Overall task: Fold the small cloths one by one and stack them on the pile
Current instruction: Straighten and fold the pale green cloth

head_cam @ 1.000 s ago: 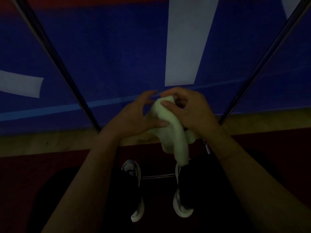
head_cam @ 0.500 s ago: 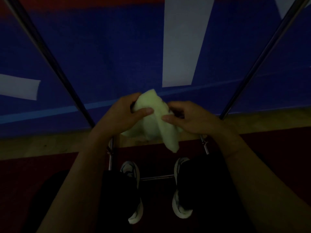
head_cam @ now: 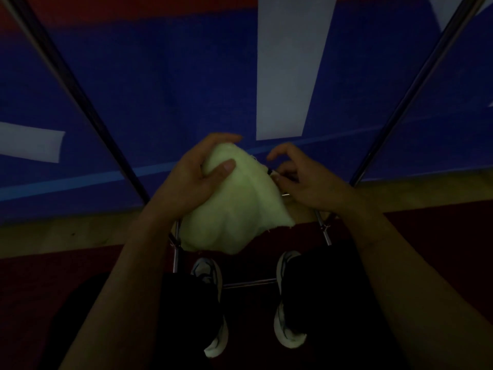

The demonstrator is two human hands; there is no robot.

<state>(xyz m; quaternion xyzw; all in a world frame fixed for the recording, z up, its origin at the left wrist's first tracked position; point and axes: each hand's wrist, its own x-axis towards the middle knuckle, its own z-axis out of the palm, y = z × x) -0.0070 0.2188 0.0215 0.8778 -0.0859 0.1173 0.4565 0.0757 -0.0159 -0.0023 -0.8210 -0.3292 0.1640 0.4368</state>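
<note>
A pale yellow-green small cloth hangs in the air at the middle of the view, spread wider at its lower edge. My left hand grips its upper left part, thumb on the front and fingers curled over the top. My right hand pinches the cloth's right edge between thumb and fingertips, the index finger raised above it. No pile of cloths is in view.
Behind the hands stands a blue banner with white stripes. Two slanted metal poles frame it, with a metal crossbar low between my two white shoes. The floor is dark red with a pale strip.
The cloth has opened out from a narrow hanging bunch into a wider sheet. My left hand moved up over its top; my right hand slid to its right edge.
</note>
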